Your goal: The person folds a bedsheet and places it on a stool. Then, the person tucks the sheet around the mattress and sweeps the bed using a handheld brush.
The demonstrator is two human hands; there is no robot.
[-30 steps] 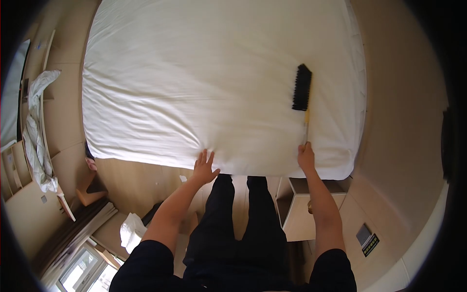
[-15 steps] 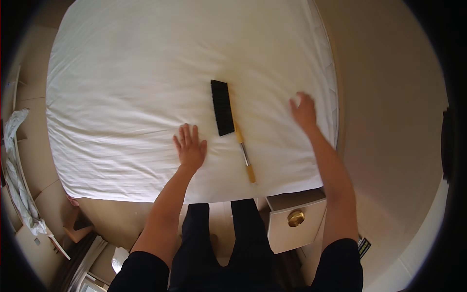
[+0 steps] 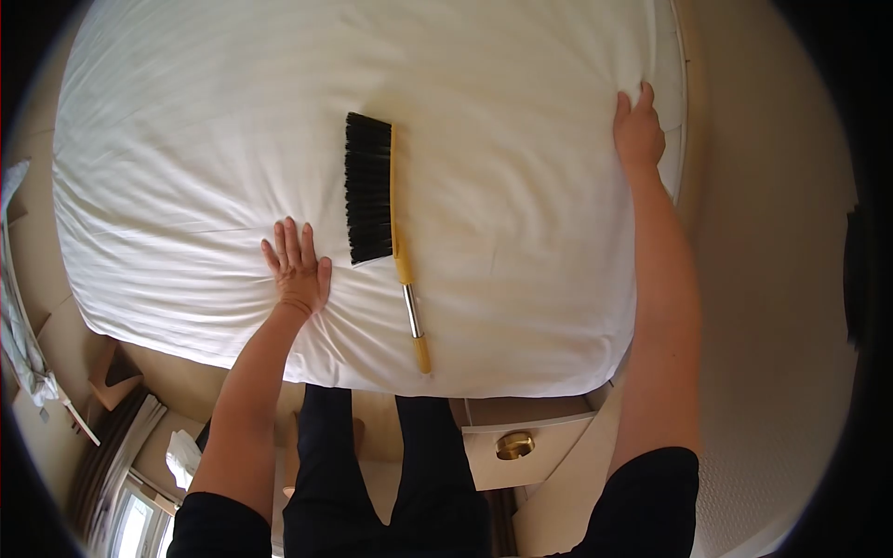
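A bed covered with a wrinkled white sheet fills the middle of the view. My left hand presses flat on the sheet with its fingers spread, and creases run out from it. Near the bed's right edge, my right hand rests on the sheet with thumb and forefinger apart, holding nothing that I can see. Between the hands lies a brush with black bristles and a yellow and silver handle pointing towards me. Neither hand touches it.
A pale bedside cabinet with a round golden item stands at the bed's near right corner. The wall runs along the right. Curtains and a window show at lower left.
My right hand has let go of the brush and moved forward and right to the mattress edge. The brush now lies between my hands. My left hand has moved left over the sheet.
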